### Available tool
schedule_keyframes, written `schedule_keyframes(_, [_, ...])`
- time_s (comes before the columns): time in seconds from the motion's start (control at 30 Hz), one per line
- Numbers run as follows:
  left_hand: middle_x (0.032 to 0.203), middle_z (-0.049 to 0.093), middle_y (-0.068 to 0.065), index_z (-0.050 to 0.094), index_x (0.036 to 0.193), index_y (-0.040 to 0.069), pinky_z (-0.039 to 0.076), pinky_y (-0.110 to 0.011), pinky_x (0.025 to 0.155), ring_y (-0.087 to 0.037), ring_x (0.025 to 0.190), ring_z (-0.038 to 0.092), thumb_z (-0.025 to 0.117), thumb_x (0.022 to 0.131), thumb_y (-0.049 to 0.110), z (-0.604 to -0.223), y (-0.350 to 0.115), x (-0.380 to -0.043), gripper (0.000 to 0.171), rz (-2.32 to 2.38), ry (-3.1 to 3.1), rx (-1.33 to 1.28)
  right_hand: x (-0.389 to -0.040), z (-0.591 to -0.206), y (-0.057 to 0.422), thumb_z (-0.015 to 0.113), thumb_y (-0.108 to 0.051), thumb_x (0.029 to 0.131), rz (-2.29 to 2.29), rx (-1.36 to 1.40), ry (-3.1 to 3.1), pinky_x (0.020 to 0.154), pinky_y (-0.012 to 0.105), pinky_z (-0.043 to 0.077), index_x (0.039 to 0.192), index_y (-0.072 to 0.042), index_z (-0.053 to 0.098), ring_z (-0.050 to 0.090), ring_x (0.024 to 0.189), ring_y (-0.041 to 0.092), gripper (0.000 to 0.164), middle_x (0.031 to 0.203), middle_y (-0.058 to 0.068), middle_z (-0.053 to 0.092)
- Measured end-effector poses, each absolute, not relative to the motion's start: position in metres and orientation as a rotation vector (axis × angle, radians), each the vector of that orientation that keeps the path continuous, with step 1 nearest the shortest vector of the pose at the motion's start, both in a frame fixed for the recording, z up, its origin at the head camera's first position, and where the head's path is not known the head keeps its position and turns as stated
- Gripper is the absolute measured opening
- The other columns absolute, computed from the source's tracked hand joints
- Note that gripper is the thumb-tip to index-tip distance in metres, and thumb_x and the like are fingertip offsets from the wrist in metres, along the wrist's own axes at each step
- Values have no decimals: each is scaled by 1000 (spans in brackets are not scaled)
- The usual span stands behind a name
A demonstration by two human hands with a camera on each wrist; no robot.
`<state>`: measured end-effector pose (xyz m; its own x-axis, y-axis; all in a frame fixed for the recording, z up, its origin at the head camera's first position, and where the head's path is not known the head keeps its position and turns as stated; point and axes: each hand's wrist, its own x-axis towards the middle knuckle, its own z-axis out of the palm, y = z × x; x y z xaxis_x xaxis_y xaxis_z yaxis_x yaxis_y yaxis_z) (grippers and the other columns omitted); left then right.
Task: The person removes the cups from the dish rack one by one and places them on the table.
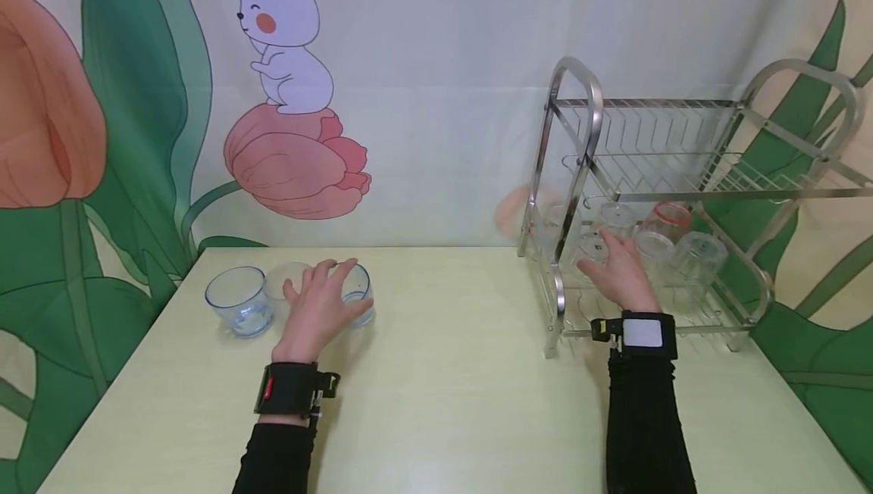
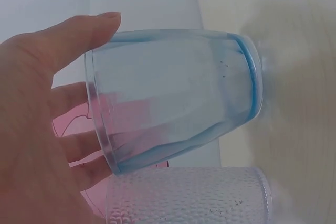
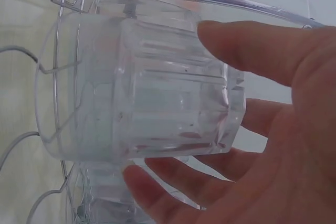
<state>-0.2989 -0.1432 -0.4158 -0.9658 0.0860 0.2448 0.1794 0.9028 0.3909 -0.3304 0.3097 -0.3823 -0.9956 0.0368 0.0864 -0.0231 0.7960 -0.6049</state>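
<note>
In the head view my left hand (image 1: 319, 308) reaches over a clear blue-tinted glass (image 1: 358, 293) standing upright on the table. The left wrist view has the thumb and spread fingers around the rim of this glass (image 2: 173, 98). A textured clear glass (image 2: 189, 198) stands beside it, and another blue-tinted glass (image 1: 239, 304) is further left. My right hand (image 1: 621, 270) is inside the rack's lower level, thumb and fingers loosely around an upside-down clear faceted glass (image 3: 173, 87). Whether either hand bears its glass's weight is not visible.
A two-tier metal dish rack (image 1: 682, 195) stands on the right of the pale table (image 1: 450, 373). Several other glasses are on its lower tier, including one with a red rim (image 1: 671, 214). A printed curtain (image 1: 436, 100) hangs behind the table.
</note>
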Motion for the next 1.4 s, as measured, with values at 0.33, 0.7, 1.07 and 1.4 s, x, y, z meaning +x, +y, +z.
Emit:
schedule_keyframes(0.33, [142, 41, -25, 48, 143, 11, 0, -79, 99, -45, 129, 35, 72, 87, 42, -418, -137, -300, 68, -566, -2836, -187, -325, -376, 319, 66, -37, 91, 941, -7, -2955, 106, 67, 24, 155, 1, 13, 16, 139, 53, 91, 152, 36, 16])
schedule_keyframes(0.7, [139, 45, -26, 51, 141, 10, 2, -80, 99, -46, 127, 37, 69, 88, 44, -422, -132, -305, 65, -516, -2839, -144, -313, -369, 333, 70, -43, 87, 901, -2, -2963, 94, 62, 41, 145, 9, 33, 43, 123, 49, 86, 141, 34, 39])
schedule_keyframes(1.07, [144, 42, -25, 49, 142, 11, -1, -77, 102, -44, 135, 32, 71, 87, 47, -417, -135, -304, 70, -558, -2834, -162, -293, -344, 328, 68, -45, 89, 954, -52, -2854, 95, 65, 38, 148, 7, 28, 42, 122, 52, 89, 143, 37, 33])
schedule_keyframes(1.4, [155, 27, -22, 41, 150, 15, -1, -72, 107, -42, 146, 9, 74, 81, 55, -401, -130, -294, 86, -581, -2819, -231, -268, -321, 328, 67, -54, 87, 1004, -82, -2755, 96, 70, 33, 154, -3, 22, 35, 127, 54, 95, 150, 34, 25])
